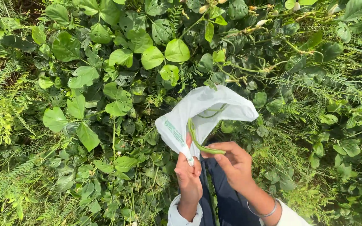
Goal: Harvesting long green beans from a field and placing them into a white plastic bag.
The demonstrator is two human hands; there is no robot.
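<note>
A thin white plastic bag [206,109] is pinched by the left hand [188,178], centre near. A long curved green bean pod [197,140] is clamped in right hand [234,164] fingers at the bag mouth, not yet dropped in; another pod shows inside. Leafy green vines [105,83] surround.

A white plastic bag [208,104], faintly printed in pale green along one edge, stands out against dense foliage. The long bean pod [197,140] curling from the right hand [234,163] into the bag's mouth is a fresh mid-green; a second green pod shows just inside. Above the left hand [188,178], broad leaves [164,54] run from bright lime where sun strikes to deep, shadowed green, some pocked with small holes. Feathery yellow-green fronds [5,121] lie well to the left of that hand. Both cuffs are white, the wrist bangle [264,213] silver, the cloth between the hands dark navy.
</note>
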